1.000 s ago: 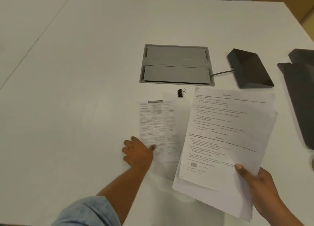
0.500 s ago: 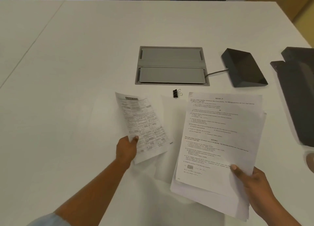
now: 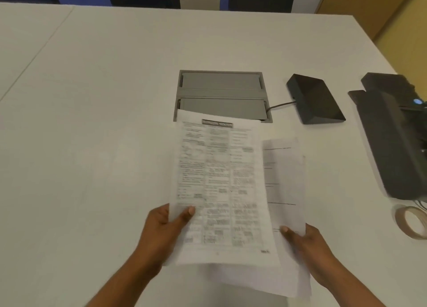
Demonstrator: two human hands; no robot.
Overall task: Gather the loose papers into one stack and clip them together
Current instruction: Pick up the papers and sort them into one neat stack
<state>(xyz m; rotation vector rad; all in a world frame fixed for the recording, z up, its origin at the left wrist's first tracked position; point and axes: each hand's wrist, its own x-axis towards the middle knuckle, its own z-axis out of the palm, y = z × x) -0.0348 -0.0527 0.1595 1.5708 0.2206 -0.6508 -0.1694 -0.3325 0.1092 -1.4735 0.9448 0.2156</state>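
Observation:
A densely printed sheet [image 3: 219, 186] with a dark header bar is lifted above the white table [image 3: 92, 122], lying over the other papers. My left hand [image 3: 161, 228] grips its lower left edge, thumb on top. The stack of printed papers [image 3: 284, 191] shows beside and beneath it on the right, held at its lower right by my right hand [image 3: 305, 242]. The raised sheets are motion-blurred. The black binder clip seen earlier is hidden behind the papers.
A grey cable hatch [image 3: 221, 89] is set into the table just beyond the papers. A black wedge-shaped box [image 3: 314, 101] with a cable lies to its right, a black device [image 3: 397, 131] at the right edge, and a tape roll [image 3: 411, 221] below it.
My left hand lifted the dense printed sheet off the table and carried it right, over the stack in my right hand. The sheets now cover the binder clip.

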